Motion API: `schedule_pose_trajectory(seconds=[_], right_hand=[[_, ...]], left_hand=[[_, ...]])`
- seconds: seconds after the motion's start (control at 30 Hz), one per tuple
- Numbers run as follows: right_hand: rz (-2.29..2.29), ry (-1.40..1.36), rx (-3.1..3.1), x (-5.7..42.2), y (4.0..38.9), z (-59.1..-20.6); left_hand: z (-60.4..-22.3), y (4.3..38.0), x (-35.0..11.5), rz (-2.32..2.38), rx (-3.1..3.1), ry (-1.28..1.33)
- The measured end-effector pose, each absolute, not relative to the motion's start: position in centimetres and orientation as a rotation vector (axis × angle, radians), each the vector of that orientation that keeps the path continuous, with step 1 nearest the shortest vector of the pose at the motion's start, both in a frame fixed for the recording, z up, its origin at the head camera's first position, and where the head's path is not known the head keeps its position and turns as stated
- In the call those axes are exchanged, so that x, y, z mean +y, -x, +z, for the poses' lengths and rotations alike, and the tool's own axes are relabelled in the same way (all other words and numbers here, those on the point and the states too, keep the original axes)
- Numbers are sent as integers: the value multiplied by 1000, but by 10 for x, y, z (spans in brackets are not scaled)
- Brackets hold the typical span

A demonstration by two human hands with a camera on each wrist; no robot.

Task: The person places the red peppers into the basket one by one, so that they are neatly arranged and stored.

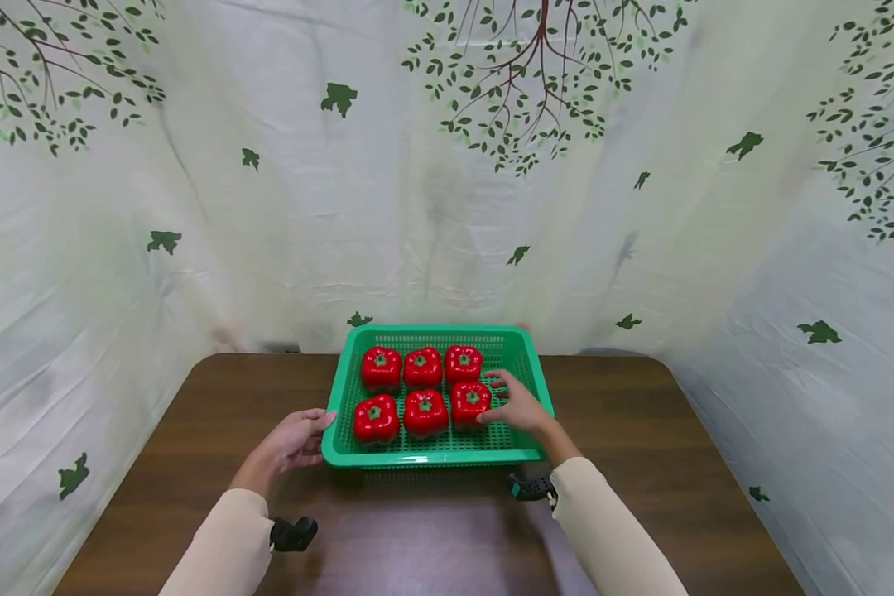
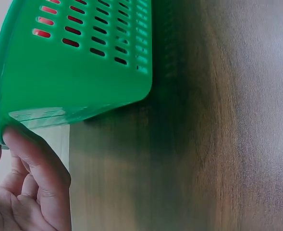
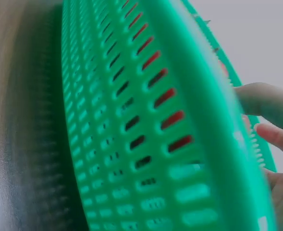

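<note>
A green plastic basket (image 1: 447, 457) with slotted walls stands on the table, holding several red bell peppers (image 1: 425, 413) in two rows, green stems up. My left hand (image 1: 298, 439) pinches the basket's left rim between thumb and index finger; the left wrist view shows that index finger (image 2: 35, 154) under the rim. Over the right side of the basket reaches my right hand (image 1: 520, 408), its fingers spread beside the front right bell pepper (image 1: 470, 404), thumb right at the pepper's lower edge. In the right wrist view the basket's wall (image 3: 131, 120) hides most of the peppers.
The brown wooden table (image 1: 432, 530) extends to both sides and in front of the basket. A pale curtain (image 1: 432, 207) printed with leaves and branches hangs behind and along both sides. Black wrist cameras (image 1: 293, 534) sit on both sleeves.
</note>
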State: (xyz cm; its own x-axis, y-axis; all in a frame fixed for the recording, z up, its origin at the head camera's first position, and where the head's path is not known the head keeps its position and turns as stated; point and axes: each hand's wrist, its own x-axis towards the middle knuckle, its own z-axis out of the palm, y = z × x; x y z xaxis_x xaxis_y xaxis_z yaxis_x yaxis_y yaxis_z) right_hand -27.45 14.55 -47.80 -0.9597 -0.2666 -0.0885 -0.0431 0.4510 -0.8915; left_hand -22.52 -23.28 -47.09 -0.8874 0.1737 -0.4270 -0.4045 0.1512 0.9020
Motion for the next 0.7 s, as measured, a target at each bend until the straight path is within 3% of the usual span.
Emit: schedule_pose_trajectory(seconds=[0.7], right_hand=[[-1669,476,2579,226,241,-456]], left_hand=[[-459,214,-254,1634,2196,139]])
